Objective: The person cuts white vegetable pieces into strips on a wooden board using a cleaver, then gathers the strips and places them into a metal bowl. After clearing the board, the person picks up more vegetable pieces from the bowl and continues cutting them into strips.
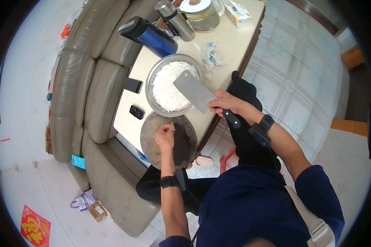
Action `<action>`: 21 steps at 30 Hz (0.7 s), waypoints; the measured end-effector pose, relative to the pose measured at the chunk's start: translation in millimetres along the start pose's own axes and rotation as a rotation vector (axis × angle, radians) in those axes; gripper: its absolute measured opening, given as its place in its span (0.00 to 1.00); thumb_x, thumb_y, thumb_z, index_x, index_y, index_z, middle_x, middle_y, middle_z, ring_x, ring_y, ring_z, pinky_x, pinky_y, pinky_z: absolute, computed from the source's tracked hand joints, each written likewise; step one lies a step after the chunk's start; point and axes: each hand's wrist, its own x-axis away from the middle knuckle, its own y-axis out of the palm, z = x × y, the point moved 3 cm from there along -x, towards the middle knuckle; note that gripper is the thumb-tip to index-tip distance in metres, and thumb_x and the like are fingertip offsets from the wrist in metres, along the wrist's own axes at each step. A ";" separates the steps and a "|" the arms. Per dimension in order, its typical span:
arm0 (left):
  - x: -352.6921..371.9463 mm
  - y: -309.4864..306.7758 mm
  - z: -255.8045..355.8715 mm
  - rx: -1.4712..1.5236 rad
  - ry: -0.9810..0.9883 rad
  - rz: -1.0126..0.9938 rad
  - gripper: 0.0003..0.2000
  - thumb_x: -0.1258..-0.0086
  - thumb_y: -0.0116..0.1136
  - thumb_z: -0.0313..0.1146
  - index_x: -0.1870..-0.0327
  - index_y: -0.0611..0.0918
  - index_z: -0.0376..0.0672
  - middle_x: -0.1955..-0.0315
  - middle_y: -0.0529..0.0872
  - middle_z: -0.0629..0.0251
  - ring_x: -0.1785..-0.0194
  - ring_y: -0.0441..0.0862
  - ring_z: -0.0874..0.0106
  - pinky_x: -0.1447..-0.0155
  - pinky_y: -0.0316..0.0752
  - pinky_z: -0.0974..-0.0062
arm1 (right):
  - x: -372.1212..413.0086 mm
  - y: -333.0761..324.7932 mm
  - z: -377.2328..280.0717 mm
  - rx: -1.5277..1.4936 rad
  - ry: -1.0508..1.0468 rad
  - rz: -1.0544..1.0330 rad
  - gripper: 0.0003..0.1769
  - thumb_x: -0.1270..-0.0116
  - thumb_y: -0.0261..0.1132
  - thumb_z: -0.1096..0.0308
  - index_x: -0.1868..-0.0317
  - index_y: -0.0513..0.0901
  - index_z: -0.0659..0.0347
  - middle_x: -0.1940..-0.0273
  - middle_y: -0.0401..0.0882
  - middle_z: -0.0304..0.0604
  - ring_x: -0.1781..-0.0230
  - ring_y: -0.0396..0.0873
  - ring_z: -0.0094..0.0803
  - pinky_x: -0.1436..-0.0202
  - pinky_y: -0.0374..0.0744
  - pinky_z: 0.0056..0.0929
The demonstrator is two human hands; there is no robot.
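My right hand (228, 103) grips a cleaver (192, 91) around its black handle, with the broad blade held over the right side of a metal bowl. Thin white shreds (169, 88), which look like cut radish, fill the metal bowl (151, 97). Below the bowl lies a round chopping board (185, 144), dark and wet on its right half. Over the board, my left hand (165, 136) is closed in a pinch, and a small white shred sticks out at the fingertips. A few tiny white bits lie near that hand.
On the table (125, 117) are a phone (132, 85), a small black case (137, 112), a blue flask (152, 39), a steel thermos (175, 20), a glass pitcher (202, 18), a tissue pack (238, 14) and a crumpled wrapper (212, 57). A leather sofa (80, 86) runs along the left.
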 end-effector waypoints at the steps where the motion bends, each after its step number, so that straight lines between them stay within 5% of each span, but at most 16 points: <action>1: -6.2 1.6 18.3 0.111 0.038 0.002 0.07 0.45 0.60 0.24 0.64 0.82 0.36 0.79 0.81 0.69 0.75 0.77 0.76 0.66 0.73 0.79 | -0.5 -0.7 0.1 0.005 -0.029 -0.013 0.08 0.41 0.58 0.71 0.76 0.74 0.65 0.83 0.69 0.33 0.89 0.63 0.15 0.86 0.67 0.20; 3: -17.2 9.3 40.2 0.213 0.076 -0.020 0.10 0.43 0.59 0.22 0.59 0.81 0.34 0.77 0.80 0.72 0.75 0.76 0.76 0.67 0.73 0.80 | -2.0 -4.7 5.6 -0.005 -0.056 -0.005 0.08 0.41 0.58 0.71 0.76 0.74 0.65 0.83 0.70 0.34 0.89 0.63 0.15 0.86 0.67 0.20; 5: -23.5 13.1 56.2 0.258 0.385 0.129 0.15 0.44 0.60 0.20 0.53 0.78 0.34 0.76 0.81 0.70 0.72 0.77 0.75 0.63 0.74 0.79 | -7.2 -8.1 12.0 0.004 -0.074 -0.029 0.08 0.41 0.58 0.71 0.76 0.74 0.65 0.83 0.70 0.34 0.89 0.64 0.15 0.86 0.67 0.20; 10: 15.5 18.2 58.9 -0.255 0.366 0.018 0.06 0.39 0.57 0.25 0.64 0.82 0.33 0.76 0.83 0.58 0.73 0.79 0.72 0.65 0.73 0.75 | -7.6 -10.8 9.5 -0.035 -0.076 0.035 0.08 0.43 0.58 0.72 0.77 0.75 0.66 0.83 0.71 0.36 0.89 0.65 0.17 0.86 0.68 0.20; 14: 48.8 27.5 9.7 -0.181 0.395 -0.037 0.06 0.38 0.58 0.27 0.67 0.82 0.33 0.74 0.84 0.55 0.73 0.80 0.71 0.65 0.73 0.75 | 0.4 -11.6 4.0 -0.034 -0.064 0.011 0.08 0.45 0.59 0.72 0.77 0.75 0.68 0.83 0.72 0.38 0.89 0.66 0.20 0.86 0.69 0.22; 17: 76.7 30.1 -0.4 -0.202 0.298 -0.126 0.07 0.42 0.61 0.28 0.66 0.81 0.34 0.71 0.83 0.55 0.69 0.80 0.66 0.62 0.74 0.72 | -1.5 -12.1 6.5 -0.046 -0.072 0.027 0.08 0.45 0.59 0.72 0.78 0.75 0.68 0.84 0.71 0.38 0.89 0.67 0.21 0.86 0.69 0.23; 19: 97.4 35.2 14.0 -0.543 0.528 -0.205 0.11 0.48 0.65 0.28 0.64 0.80 0.36 0.67 0.80 0.56 0.62 0.79 0.59 0.59 0.74 0.66 | -3.7 -14.4 7.1 -0.038 -0.083 0.043 0.09 0.45 0.59 0.71 0.78 0.75 0.69 0.85 0.71 0.38 0.89 0.67 0.22 0.86 0.69 0.23; 21: 103.2 41.9 3.2 -0.593 0.540 -0.216 0.14 0.52 0.67 0.29 0.64 0.77 0.40 0.66 0.77 0.57 0.59 0.76 0.55 0.57 0.72 0.61 | -3.2 -13.9 7.9 -0.037 -0.080 0.031 0.10 0.44 0.59 0.71 0.79 0.76 0.69 0.86 0.70 0.38 0.89 0.67 0.22 0.86 0.69 0.23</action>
